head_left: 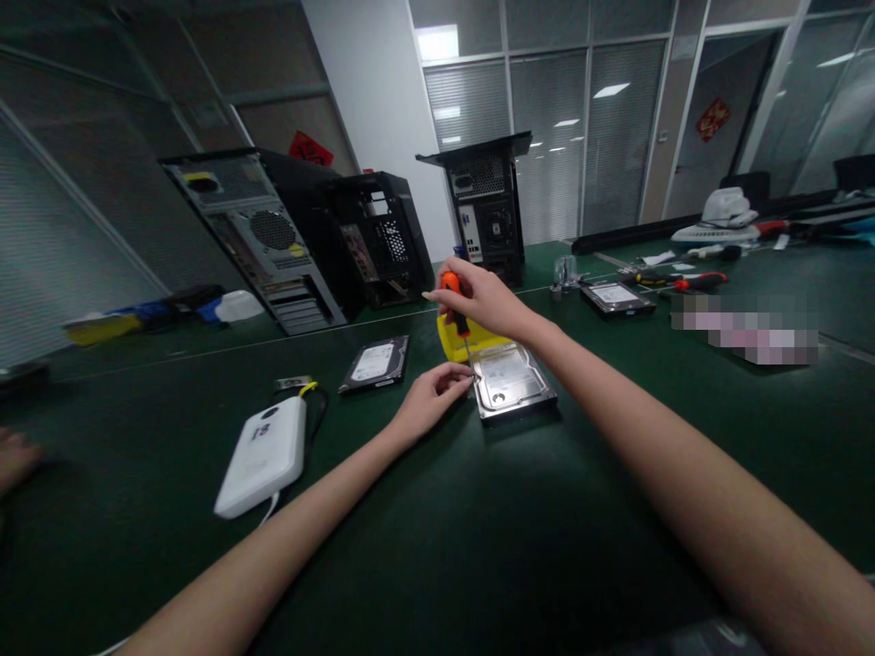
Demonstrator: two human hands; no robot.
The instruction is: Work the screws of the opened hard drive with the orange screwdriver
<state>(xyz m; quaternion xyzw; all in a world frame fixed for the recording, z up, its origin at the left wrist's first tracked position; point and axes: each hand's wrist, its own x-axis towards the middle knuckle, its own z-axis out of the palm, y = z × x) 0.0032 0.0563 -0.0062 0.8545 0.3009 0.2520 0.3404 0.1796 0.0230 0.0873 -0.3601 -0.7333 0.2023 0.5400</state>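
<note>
My right hand [471, 290] is wrapped round the orange and black handle of a screwdriver [454, 288], which points down. Its shaft reaches the left edge of a silver hard drive [511, 381] lying on the dark green table. At that same edge, beside the screwdriver's tip, my left hand [435, 397] has its thumb and fingers pinched together. Whatever is between those fingertips, if anything, is too small to make out. Just behind the drive, partly covered by it, sits a yellow tray-like piece [487, 337].
Another hard drive [375, 362] and a white power bank [265, 454] with a cable lie left. Computer cases [273, 237] stand behind. To the right are a third drive [617, 296], pliers [697, 281] and a blurred-out patch. Another person's hand [17, 458] shows at far left.
</note>
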